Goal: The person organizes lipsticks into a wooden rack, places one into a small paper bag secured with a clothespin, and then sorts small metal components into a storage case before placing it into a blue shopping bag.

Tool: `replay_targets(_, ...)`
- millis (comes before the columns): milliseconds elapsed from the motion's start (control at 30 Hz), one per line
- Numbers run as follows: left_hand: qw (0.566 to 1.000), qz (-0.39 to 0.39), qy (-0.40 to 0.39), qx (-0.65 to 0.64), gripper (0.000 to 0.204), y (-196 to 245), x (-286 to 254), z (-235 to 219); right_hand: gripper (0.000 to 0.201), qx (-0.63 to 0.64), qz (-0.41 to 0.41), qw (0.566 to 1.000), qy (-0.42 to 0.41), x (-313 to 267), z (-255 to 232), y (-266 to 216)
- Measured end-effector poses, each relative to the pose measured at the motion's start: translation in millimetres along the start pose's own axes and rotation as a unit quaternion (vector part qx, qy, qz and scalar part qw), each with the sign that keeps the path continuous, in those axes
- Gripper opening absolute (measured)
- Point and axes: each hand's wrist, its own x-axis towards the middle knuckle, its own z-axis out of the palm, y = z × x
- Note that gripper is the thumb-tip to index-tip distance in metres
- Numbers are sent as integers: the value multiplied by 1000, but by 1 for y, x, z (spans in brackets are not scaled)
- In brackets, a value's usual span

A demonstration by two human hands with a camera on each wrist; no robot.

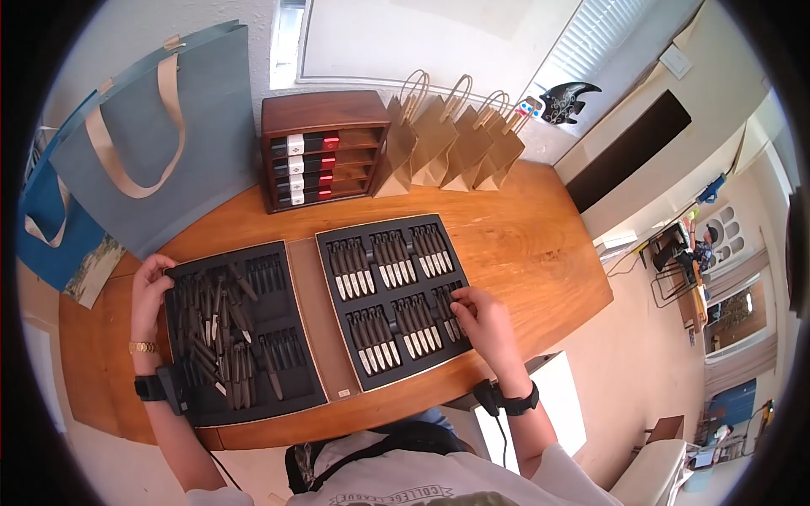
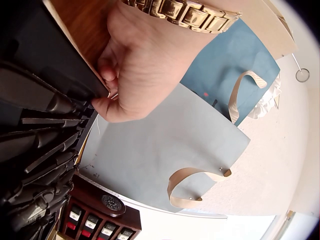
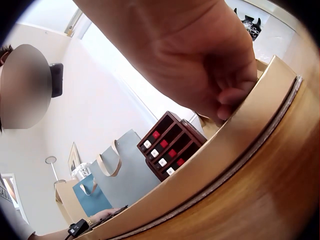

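Observation:
A hinged case lies open on the table, with a black left tray and a black right tray. Loose slim dark pen-like pieces are heaped in the left tray. Its far left corner is pinched by my left hand, thumb inside the rim, as the left wrist view shows. Upright rows of similar pieces with pale ends fill the right tray's compartments. My right hand reaches over the right rim, curled fingertips at the near right compartment's pieces; I cannot tell whether one is pinched.
Behind the case stands a wooden rack with small boxes in its slots. Several brown paper bags stand beside it. A large grey-blue bag and a blue bag stand at left. The table's edge runs along the right.

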Motion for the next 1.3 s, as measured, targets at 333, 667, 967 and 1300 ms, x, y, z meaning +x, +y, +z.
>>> replay_targets(333, 999, 14, -17, -27, 26, -13, 7, -5, 19, -29, -20, 999, 22, -4, 2, -2)
replay_targets(667, 999, 5, -18, -33, 27, -10, 5, -5, 18, -51, -48, 997, 15, -11, -4, -5)
replay_targets(967, 999, 13, -24, -31, 26, -14, 6, -6, 20, -101, -79, 992, -9, -11, -6, -7)
replay_targets(1300, 999, 18, -25, -41, 26, -12, 6, -5, 30, -196, -137, 970, -42, -5, -8, -8)
